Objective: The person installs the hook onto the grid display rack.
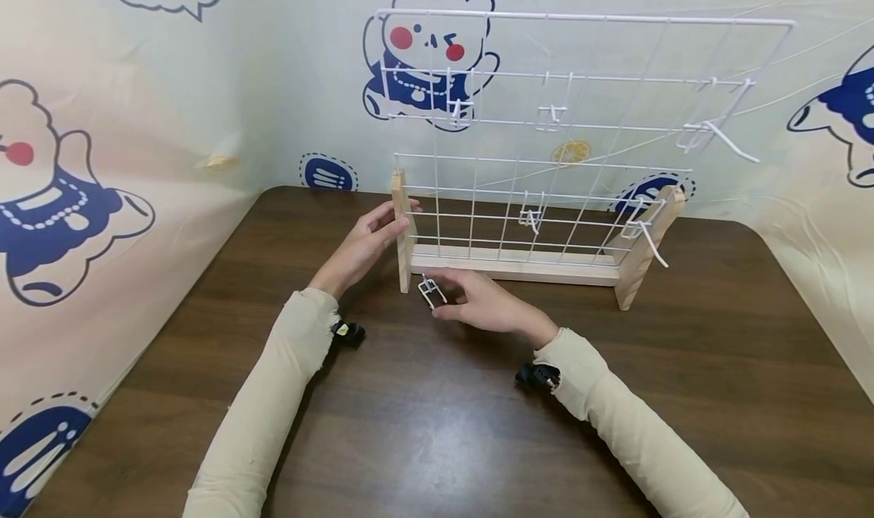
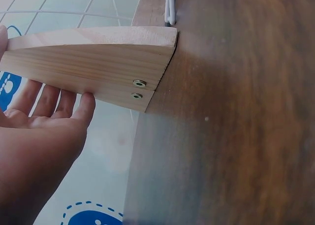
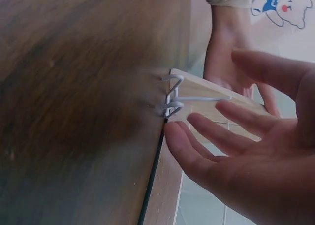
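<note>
Two hands [image 1: 423, 279] at unlabelled wire rack [image 1: 546, 161], white hook [image 1: 431, 291].

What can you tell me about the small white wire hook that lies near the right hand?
The white wire hook is a small piece of bent, white-coated wire with looped ends. It lies on the dark wooden table, just in front of the left wooden foot of the grid rack. The right hand is at it with its fingertips; whether they pinch it or only touch it cannot be told. The right wrist view shows the fingers fairly straight beside the wire.
</note>
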### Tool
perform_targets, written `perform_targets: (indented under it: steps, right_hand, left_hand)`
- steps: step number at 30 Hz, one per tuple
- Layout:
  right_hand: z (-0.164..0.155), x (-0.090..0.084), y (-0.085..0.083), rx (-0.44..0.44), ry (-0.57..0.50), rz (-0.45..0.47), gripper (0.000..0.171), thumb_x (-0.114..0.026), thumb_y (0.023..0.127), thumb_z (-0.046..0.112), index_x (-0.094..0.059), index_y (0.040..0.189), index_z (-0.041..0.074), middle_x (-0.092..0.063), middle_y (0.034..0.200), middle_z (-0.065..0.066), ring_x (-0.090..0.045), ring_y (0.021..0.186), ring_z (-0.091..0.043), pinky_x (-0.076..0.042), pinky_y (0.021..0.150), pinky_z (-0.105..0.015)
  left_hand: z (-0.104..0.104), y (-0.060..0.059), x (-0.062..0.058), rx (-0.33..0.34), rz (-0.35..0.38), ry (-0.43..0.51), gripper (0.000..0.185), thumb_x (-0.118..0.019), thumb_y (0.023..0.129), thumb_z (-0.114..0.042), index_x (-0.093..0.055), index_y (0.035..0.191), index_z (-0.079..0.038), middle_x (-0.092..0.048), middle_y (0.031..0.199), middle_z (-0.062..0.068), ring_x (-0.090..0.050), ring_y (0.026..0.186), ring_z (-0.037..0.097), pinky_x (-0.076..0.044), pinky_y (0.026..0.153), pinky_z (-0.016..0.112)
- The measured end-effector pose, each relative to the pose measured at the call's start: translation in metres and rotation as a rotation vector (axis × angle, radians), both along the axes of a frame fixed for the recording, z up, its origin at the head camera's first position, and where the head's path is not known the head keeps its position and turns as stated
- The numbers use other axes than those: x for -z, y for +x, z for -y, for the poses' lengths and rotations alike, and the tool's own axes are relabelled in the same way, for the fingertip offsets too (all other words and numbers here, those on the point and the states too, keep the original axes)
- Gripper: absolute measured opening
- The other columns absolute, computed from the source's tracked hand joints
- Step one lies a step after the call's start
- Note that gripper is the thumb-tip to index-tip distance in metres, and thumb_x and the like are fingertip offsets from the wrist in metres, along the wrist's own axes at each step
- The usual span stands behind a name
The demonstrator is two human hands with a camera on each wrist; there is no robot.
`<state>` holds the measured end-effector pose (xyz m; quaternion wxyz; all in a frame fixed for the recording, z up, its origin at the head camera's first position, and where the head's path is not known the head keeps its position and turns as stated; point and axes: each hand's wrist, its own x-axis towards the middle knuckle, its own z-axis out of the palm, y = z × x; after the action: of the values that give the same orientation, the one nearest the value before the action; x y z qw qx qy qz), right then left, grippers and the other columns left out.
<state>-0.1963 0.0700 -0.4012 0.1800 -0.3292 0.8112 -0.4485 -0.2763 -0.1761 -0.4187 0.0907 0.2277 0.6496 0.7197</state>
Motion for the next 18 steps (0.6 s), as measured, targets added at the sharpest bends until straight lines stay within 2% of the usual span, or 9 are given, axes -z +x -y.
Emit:
perform_targets:
  steps: [6,9,14,18]
  right_hand:
    - [-0.001,0.002,0.002,-0.043,0.096,-0.066,0.059,-0.070,0.093,0.012,-0.044,0.144,-0.003,-0.058,0.134,-0.021,-0.061,0.114,-0.031,-0.052,0.094,-0.042]
    - [-0.001,0.001,0.003,-0.064,0.136,-0.099,0.057,-0.068,0.094,0.013,-0.045,0.143,-0.004,-0.058,0.134,-0.020,-0.059,0.116,-0.030,-0.050,0.097,-0.044]
    - [-0.004,-0.003,0.006,-0.129,0.275,-0.179,0.052,-0.066,0.096,0.017,-0.049,0.141,-0.003,-0.052,0.142,-0.017,-0.049,0.131,-0.028,-0.040,0.109,-0.043]
    - [-0.004,-0.011,0.013,-0.147,0.370,-0.198,0.051,-0.065,0.097,0.018,-0.051,0.139,-0.006,-0.053,0.139,-0.019,-0.055,0.122,-0.029,-0.044,0.103,-0.040]
  left_hand:
    - [0.000,0.000,0.001,0.004,0.002,0.015,0.046,-0.054,0.103,-0.018,-0.044,0.145,-0.003,-0.040,0.151,0.021,-0.036,0.141,0.027,-0.023,0.119,0.046]
    - [0.000,0.000,0.001,0.004,0.002,0.018,0.046,-0.054,0.103,-0.018,-0.044,0.145,-0.002,-0.041,0.150,0.020,-0.037,0.140,0.026,-0.024,0.119,0.046]
    - [-0.001,0.000,0.001,0.003,-0.001,0.017,0.047,-0.054,0.103,-0.018,-0.042,0.146,0.000,-0.043,0.149,0.017,-0.038,0.140,0.025,-0.024,0.119,0.046]
    - [-0.001,0.001,0.001,-0.004,0.011,0.027,0.047,-0.056,0.102,-0.018,-0.045,0.145,-0.003,-0.041,0.151,0.018,-0.035,0.141,0.028,-0.023,0.119,0.047]
